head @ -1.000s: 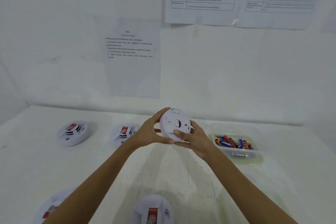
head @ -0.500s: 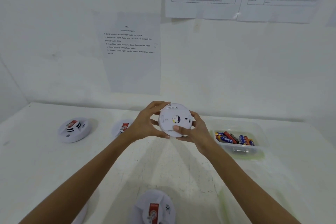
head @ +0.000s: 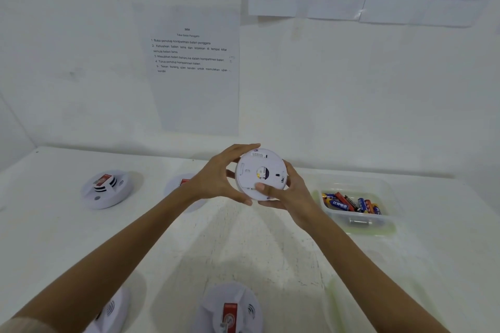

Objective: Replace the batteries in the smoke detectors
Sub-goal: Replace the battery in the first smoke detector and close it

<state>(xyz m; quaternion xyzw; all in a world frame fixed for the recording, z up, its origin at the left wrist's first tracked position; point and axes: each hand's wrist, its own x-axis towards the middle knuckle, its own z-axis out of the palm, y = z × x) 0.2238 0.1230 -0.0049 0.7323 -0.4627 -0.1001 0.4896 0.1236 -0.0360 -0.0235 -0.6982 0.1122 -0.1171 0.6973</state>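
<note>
I hold a white smoke detector [head: 260,173] up off the table [head: 270,257] between both hands, its flat back turned toward me. My left hand [head: 216,180] curls round its left edge, fingers over the top rim and thumb under the bottom. My right hand [head: 288,194] cups the lower right edge, thumb pressed on the back near the bottom. Near my right hand, off to its right, a clear tub [head: 392,205] sits on the table with a heap of batteries [head: 349,203] in it. A second detector [head: 184,182] lies partly hidden behind my left hand, and a third detector [head: 107,189] lies farther left, red label up. Closer to me than my hands, a fourth detector [head: 232,311] rests between my forearms and a fifth detector [head: 112,311] lies under my left forearm. A printed sheet [head: 194,62] hangs on the wall above my left hand.
</note>
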